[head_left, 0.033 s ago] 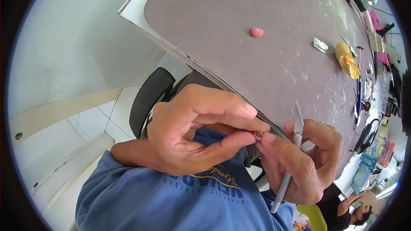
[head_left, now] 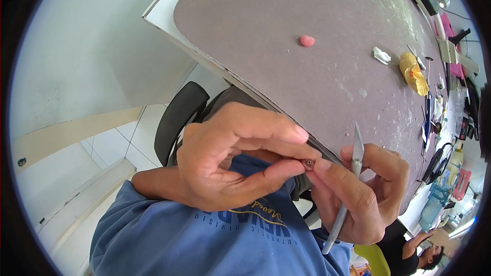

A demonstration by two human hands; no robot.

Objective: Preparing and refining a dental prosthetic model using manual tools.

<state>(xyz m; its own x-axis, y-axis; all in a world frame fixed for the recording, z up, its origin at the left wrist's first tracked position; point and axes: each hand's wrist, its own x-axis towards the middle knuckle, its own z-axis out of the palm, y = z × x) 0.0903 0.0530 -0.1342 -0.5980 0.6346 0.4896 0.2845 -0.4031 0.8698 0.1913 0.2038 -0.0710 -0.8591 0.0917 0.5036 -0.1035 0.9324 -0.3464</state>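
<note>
My left hand [head_left: 230, 158] pinches a tiny pinkish-brown piece [head_left: 308, 165] between thumb and fingertip. A dark round hole with a lighter rim shows in the piece; its kind cannot be told. From the other side, the thumb of my right hand [head_left: 368, 194] touches the same piece. That hand is also closed on a craft knife [head_left: 340, 222], its grey handle lying across the palm side and its pointed blade up, away from the piece. Both hands are above my lap, at the near edge of the table. Fingers hide most of the piece.
On the brownish table [head_left: 245, 20] lie a pink lump [head_left: 307, 41], a crumpled white scrap [head_left: 381, 55] and a yellow wrapper [head_left: 413, 74]. Several thin tools and a black-handled pair of scissors [head_left: 434, 166] line the right side. Another person [head_left: 409, 253] sits at lower right.
</note>
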